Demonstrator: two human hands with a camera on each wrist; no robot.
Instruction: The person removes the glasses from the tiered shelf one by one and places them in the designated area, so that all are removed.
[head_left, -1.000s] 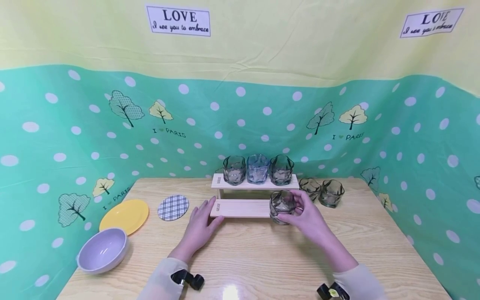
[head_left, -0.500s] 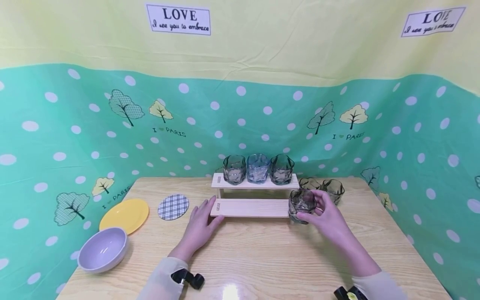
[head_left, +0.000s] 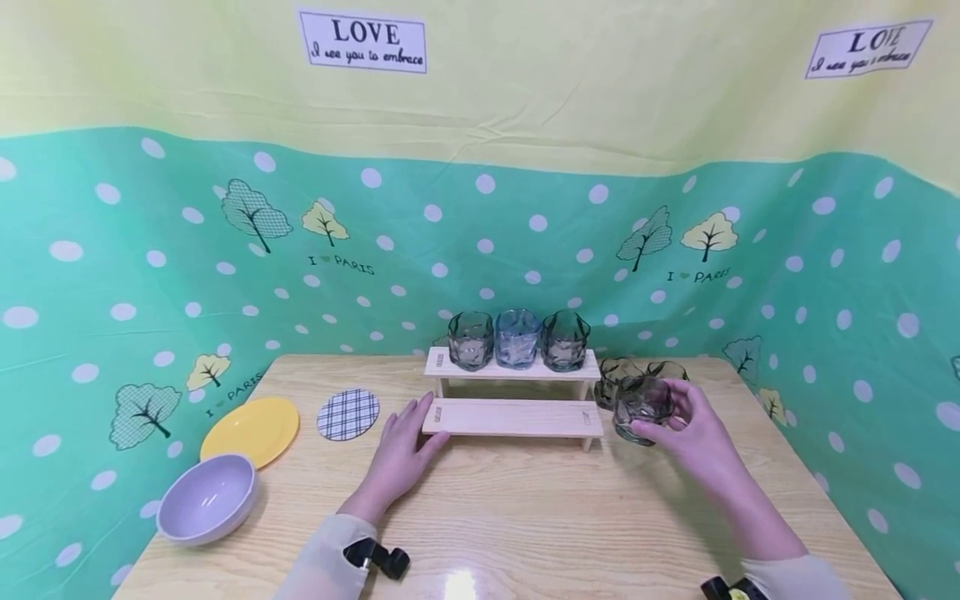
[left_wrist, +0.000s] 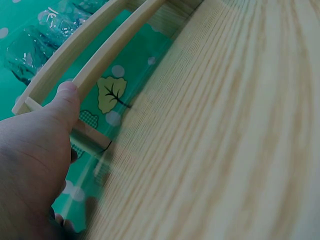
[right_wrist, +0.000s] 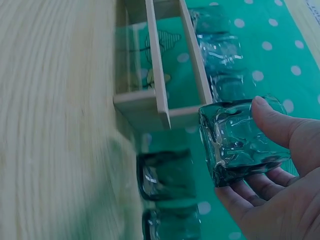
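My right hand [head_left: 697, 429] grips a smoky grey glass tumbler [right_wrist: 240, 137], thumb on one side and fingers round the other. The tumbler stands off the right end of a two-tier wooden rack [head_left: 517, 417], overlapping two more grey tumblers [head_left: 613, 379] behind it in the head view. My left hand [head_left: 405, 442] holds the rack's left end, with the thumb [left_wrist: 67, 95] against the front edge of the lower board. On the upper board sit a grey tumbler [head_left: 471, 342], a blue tumbler [head_left: 517, 340] and another grey tumbler [head_left: 566, 342]. The lower board carries nothing.
Left of the rack lies a round checked coaster [head_left: 348, 414]. Farther left are a yellow plate [head_left: 251, 432] and a purple bowl [head_left: 206, 500] near the table's left edge. A patterned green and yellow cloth [head_left: 480, 225] hangs behind the table and along its sides.
My right hand has carried the grey tumbler rightward, from the right end of the lower board to beyond the rack. My left hand has stayed at the rack's left end.
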